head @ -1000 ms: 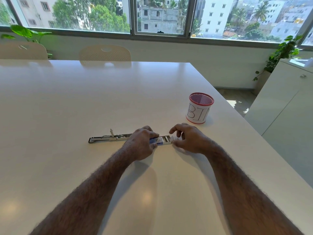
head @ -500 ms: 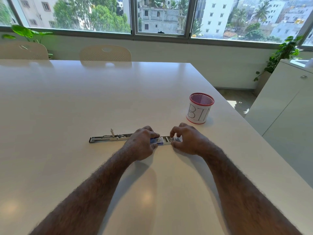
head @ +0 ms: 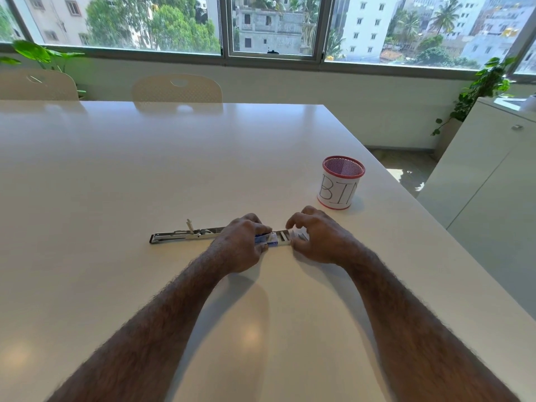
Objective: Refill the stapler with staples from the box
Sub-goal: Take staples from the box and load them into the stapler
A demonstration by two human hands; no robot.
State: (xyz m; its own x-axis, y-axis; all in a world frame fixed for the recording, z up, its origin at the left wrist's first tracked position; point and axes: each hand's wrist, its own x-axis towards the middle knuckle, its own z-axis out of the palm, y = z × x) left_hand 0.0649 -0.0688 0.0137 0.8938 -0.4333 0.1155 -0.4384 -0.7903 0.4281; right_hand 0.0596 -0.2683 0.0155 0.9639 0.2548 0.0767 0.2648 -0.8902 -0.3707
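A long metal stapler [head: 179,235] lies opened flat on the white table [head: 145,175], its length running left to right. My left hand [head: 240,245] grips a small blue and white staple box [head: 268,239] at the stapler's right end. The box's inner tray [head: 285,237] is slid out to the right, with staple strips showing in it. My right hand [head: 316,237] is beside that tray, thumb at its near edge and fingers curled above its far end. What the fingertips hold is hidden.
A red mesh pot labelled BIN [head: 340,184] stands to the right behind my right hand. The table's right edge [head: 435,227] runs close by, with a white cabinet [head: 493,184] beyond. Two chairs [head: 177,88] stand at the far side.
My right hand's fingers have lifted slightly and shifted over the tray's right end. My left hand and the stapler have stayed put.
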